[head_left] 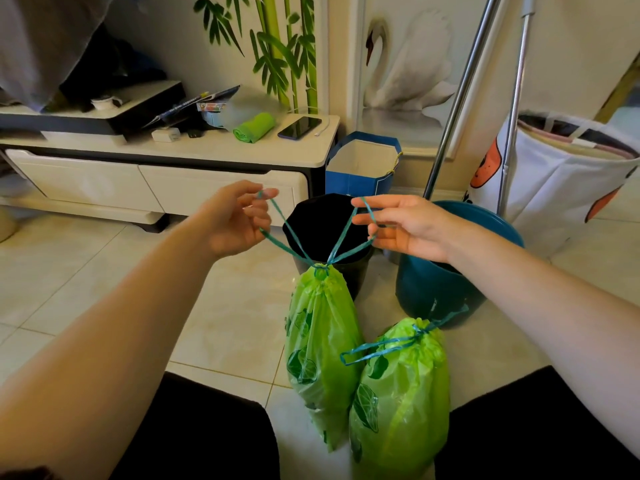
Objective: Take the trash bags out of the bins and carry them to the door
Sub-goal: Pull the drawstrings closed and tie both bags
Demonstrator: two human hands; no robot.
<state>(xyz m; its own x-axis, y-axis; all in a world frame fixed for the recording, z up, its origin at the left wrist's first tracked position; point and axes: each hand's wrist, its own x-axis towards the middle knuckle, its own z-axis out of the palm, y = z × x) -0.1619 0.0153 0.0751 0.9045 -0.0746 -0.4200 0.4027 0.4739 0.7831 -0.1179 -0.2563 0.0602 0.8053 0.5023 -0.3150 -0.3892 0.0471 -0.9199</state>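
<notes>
Pale tiled floor [104, 271], a low cabinet [173, 157] at far left. The left hand [235, 220] and right hand [405, 226] each pinch a loop of teal drawstring [341, 237], holding a green bag [318, 341] before the black bin [322, 223]. A second bag [401, 403] stands just right, near the teal bin [436, 289].

bare forearms, no sleeves (black trousers [194, 441] over both knees)

Cream floor tiles [104, 271], white cabinet [156, 181], bamboo-painted wall [284, 46].
</notes>
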